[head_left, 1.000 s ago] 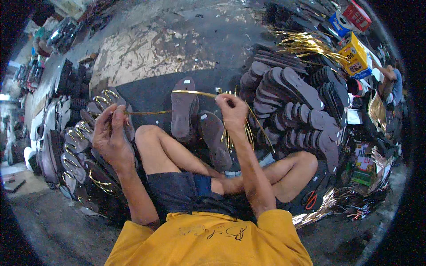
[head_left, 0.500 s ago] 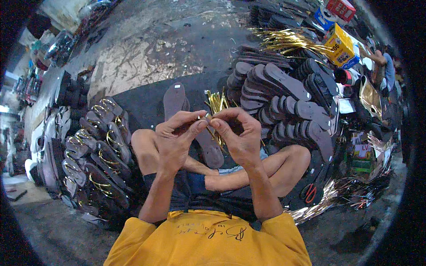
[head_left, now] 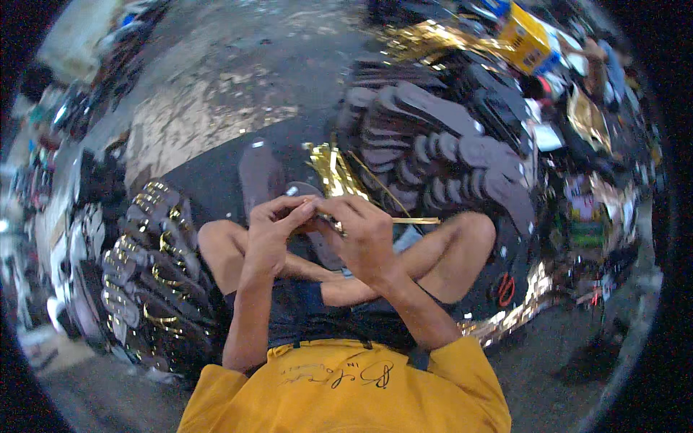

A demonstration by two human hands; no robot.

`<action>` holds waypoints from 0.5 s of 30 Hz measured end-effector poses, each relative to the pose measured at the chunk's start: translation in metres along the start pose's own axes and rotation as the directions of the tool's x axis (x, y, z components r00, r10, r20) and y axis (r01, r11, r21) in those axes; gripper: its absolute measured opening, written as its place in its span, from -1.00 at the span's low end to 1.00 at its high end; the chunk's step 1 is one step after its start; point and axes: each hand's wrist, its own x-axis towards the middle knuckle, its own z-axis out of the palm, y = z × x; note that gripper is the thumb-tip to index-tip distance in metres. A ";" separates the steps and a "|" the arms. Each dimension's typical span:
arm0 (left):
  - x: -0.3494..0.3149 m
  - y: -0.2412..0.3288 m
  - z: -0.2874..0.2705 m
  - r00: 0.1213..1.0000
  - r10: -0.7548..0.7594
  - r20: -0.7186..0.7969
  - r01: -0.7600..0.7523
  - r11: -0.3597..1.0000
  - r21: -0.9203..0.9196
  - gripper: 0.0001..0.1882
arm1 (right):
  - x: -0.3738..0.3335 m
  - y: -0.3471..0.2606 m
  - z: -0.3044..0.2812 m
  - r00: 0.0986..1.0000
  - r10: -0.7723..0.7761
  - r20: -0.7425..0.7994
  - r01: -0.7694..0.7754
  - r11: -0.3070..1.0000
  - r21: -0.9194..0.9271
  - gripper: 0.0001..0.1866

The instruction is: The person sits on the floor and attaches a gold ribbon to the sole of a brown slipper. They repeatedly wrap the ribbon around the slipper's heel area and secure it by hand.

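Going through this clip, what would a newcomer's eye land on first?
Probably the yellow shirt filling the bottom centre, then the left hand and right hand meeting mid-picture, fingers together. Just beyond them, shiny gold strips stand out against the dark surface. Big piles flank the person: dark soles stacked to the right, and strapped soles glinting with gold to the left.

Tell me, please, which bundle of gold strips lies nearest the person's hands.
The small gold bundle just beyond the right hand, unlike the larger gold bundle, which lies farther off beside the yellow box.
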 end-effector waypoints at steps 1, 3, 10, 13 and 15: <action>0.007 -0.023 -0.004 0.998 -0.062 0.014 0.063 0.996 -0.069 -0.65 | -0.003 0.008 0.003 1.000 -0.006 -0.015 0.005 0.998 -0.067 -0.76; 0.024 -0.075 -0.013 0.982 -0.187 0.030 0.189 0.962 -0.199 -0.48 | -0.003 0.032 0.007 0.999 -0.036 -0.025 0.031 0.981 -0.191 -0.81; 0.041 -0.159 0.014 0.938 0.230 -0.258 0.165 0.358 0.919 0.07 | 0.006 0.045 -0.006 0.994 -0.041 -0.102 0.027 0.989 -0.142 -0.84; 0.047 -0.155 0.012 0.823 0.538 -0.181 -0.203 0.578 0.791 0.10 | 0.007 0.049 -0.006 0.993 0.022 -0.114 -0.027 0.999 -0.043 -0.83; 0.049 -0.126 0.018 0.866 0.393 -0.309 -0.160 0.803 0.574 -0.17 | 0.008 0.052 -0.008 0.986 0.121 -0.112 -0.113 0.990 0.079 -0.81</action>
